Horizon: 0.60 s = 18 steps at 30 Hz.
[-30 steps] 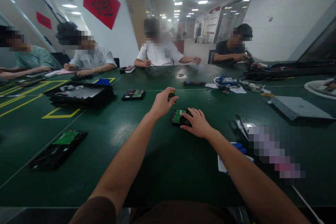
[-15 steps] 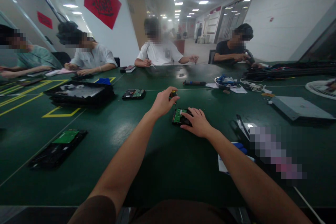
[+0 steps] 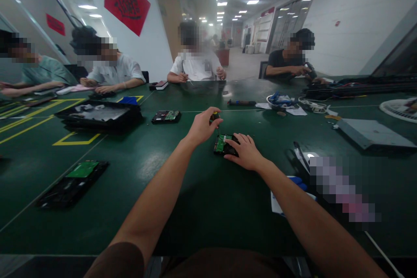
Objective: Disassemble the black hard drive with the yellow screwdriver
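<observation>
While the person is leaning over the dark green surface [image 3: 211, 200], the left grip [image 3: 202, 127] is closing tight round the yellow-and-black handle of a screwdriver [image 3: 213, 117] and is holding its shaft tip-down on the hard drive [image 3: 220, 143]. That drive is lying flat near the middle of the surface, green circuit board facing up, between the two hands. The right grip [image 3: 245, 152] is lying open on it, palm down and fingers spread, clasping nothing and pressing on the drive's near right part.

Off to the left, a black tray [image 3: 97, 127] is holding pale crumpled sheets [image 3: 94, 112]; what they are is hard to make out. Further back on the right, a white bowl [image 3: 271, 103] is carrying a tangle of blue and white bits [image 3: 277, 97], too small to name. A second drive [image 3: 166, 116] is sitting just right of the tray, and an opened black device [image 3: 73, 182] with a green board is lying near the left edge.

Much of the hard drive is hiding under the right hand, and where exactly the screwdriver tip is meeting the board is too small to tell. A white sheet [image 3: 276, 204] is showing only partly from under the right forearm. A blurred patch [image 3: 342, 191] is covering whatever is lying at the right. Four other people are sitting across the surface, their hands busy with their own pieces.
</observation>
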Tool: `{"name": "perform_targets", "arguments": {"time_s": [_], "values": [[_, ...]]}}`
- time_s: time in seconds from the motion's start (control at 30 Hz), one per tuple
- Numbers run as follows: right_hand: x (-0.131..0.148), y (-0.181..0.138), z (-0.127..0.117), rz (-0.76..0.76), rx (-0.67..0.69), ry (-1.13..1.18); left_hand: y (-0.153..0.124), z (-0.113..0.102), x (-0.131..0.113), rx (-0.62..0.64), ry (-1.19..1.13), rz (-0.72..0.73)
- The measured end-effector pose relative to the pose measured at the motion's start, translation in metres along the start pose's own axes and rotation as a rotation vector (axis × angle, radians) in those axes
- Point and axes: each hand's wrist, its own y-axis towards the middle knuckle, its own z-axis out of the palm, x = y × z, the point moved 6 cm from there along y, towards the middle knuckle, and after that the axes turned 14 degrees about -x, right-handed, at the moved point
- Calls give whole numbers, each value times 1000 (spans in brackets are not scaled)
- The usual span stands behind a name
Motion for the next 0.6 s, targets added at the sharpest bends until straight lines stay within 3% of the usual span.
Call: {"name": "perform_targets", "arguments": {"time_s": [0.33, 0.6], "values": [[0, 0, -2, 0, -7, -7, -1, 5, 7, 16, -16, -5], [0, 0, -1, -8, -24, -15, -3, 11, -4, 39, -7, 57]]}}
